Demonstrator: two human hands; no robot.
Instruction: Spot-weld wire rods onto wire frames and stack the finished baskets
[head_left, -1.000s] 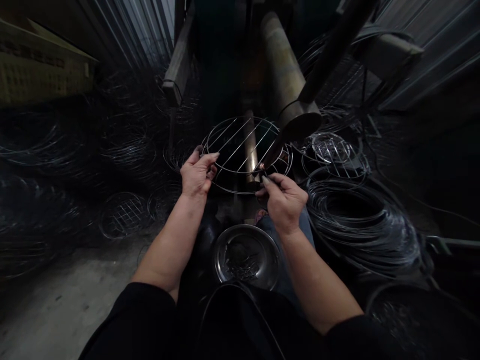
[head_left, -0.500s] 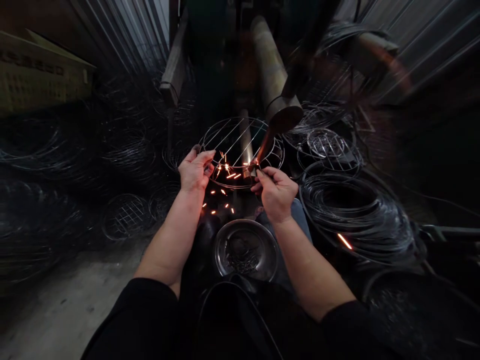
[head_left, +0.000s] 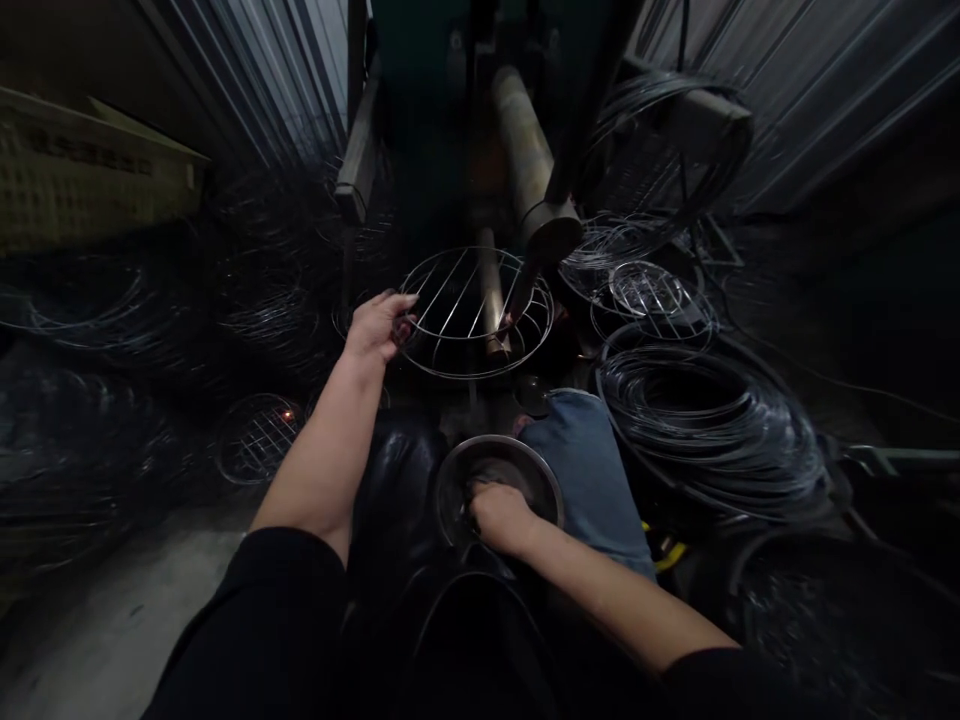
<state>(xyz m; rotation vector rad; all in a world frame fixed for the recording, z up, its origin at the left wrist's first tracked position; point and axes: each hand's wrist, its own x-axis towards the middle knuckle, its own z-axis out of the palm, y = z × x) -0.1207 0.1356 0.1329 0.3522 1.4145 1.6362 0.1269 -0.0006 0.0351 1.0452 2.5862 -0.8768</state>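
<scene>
My left hand [head_left: 379, 325] grips the left rim of a round wire rack [head_left: 480, 315] held under the tip of a welding electrode arm [head_left: 534, 262]. The rack has two rings and straight cross wires on top. My right hand [head_left: 498, 515] is down inside a round metal bowl [head_left: 546, 482] in front of me, knuckles up and fingers curled among small wire pieces; what they hold is hidden.
A large coil of dark wire [head_left: 705, 425] lies to the right, a finished rack [head_left: 651, 292] behind it. Wire grids [head_left: 261, 440] and more coils lie left on the floor. A blue cloth [head_left: 592, 480] sits beside the bowl. Corrugated walls close both sides.
The sparks at the rack have stopped. My right hand left the rack's near rim and dropped into the bowl. My left hand stays on the rim.
</scene>
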